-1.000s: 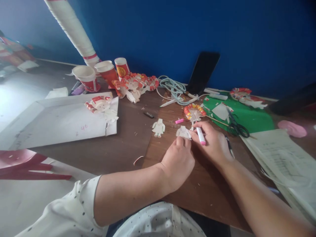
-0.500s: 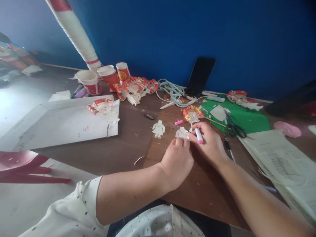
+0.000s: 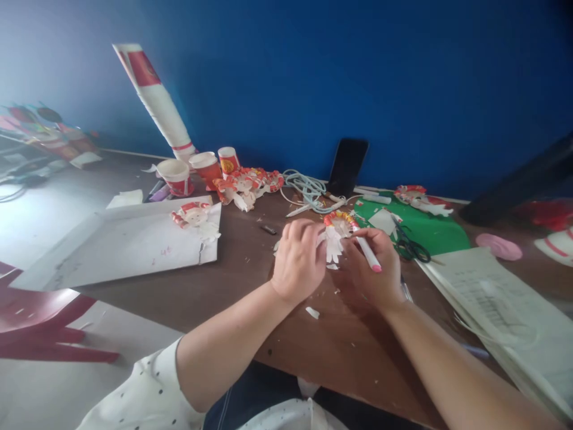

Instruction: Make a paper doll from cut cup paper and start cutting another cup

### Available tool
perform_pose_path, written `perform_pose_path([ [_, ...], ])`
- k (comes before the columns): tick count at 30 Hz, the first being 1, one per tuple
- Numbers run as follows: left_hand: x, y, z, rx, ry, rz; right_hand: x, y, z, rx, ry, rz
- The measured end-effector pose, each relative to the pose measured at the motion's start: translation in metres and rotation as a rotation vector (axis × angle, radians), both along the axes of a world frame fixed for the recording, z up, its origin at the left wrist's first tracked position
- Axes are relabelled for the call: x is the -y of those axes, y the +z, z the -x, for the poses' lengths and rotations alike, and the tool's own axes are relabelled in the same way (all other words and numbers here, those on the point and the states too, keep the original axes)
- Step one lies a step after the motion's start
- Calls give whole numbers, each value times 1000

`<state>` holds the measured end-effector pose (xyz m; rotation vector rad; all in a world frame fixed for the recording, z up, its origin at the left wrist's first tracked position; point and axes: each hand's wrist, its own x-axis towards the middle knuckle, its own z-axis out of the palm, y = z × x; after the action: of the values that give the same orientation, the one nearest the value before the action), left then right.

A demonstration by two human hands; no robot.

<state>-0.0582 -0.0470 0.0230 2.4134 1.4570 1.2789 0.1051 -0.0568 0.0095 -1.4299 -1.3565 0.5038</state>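
Between my hands is a paper doll (image 3: 333, 243) with a white body and a curled red-and-yellow paper fringe round its head. My left hand (image 3: 299, 260) has its fingers bent together at the doll's left edge, pinching it. My right hand (image 3: 378, 272) keeps a white marker with a pink end (image 3: 367, 251) between its fingers, close to the doll's right side; the marker slants down to the right. Some fingertips are hidden. A white paper scrap (image 3: 312, 312) lies in front of my hands on the brown table (image 3: 331, 358).
Paper cups (image 3: 174, 176) and more paper dolls (image 3: 246, 188) stand or lie at the back left. A phone (image 3: 348, 166) leans on the blue wall beside a coiled cable (image 3: 308, 190). Scissors (image 3: 412, 248) rest by green paper (image 3: 441, 230); written sheets (image 3: 496, 298) are at right.
My left hand has turned and moved to the doll's left side. The white body piece, earlier flat near my hands, now appears below the fringed head. The camera view has tilted up.
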Motion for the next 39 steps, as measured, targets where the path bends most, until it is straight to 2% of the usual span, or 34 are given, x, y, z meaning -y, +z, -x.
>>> perform_pose_path([
  [2,-8,-6,-1,165,-5,71,-2,0,-1,-100,-29,13],
  [5,-16,-14,-5,371,-12,367,-4,-1,-3,-155,-52,19],
  [8,-20,-16,-8,566,-109,627,-5,0,-4,-196,-23,20],
  [13,-22,-14,-11,814,-202,895,-5,0,-4,-222,16,11],
  [20,-27,-20,-11,1109,-262,1007,-5,-1,-3,-226,77,-2],
  [28,-26,-18,-10,1197,-309,1096,-8,-11,-5,-196,114,69],
  [39,-28,-16,-10,1288,-242,1128,-9,-13,-5,-184,101,62],
])
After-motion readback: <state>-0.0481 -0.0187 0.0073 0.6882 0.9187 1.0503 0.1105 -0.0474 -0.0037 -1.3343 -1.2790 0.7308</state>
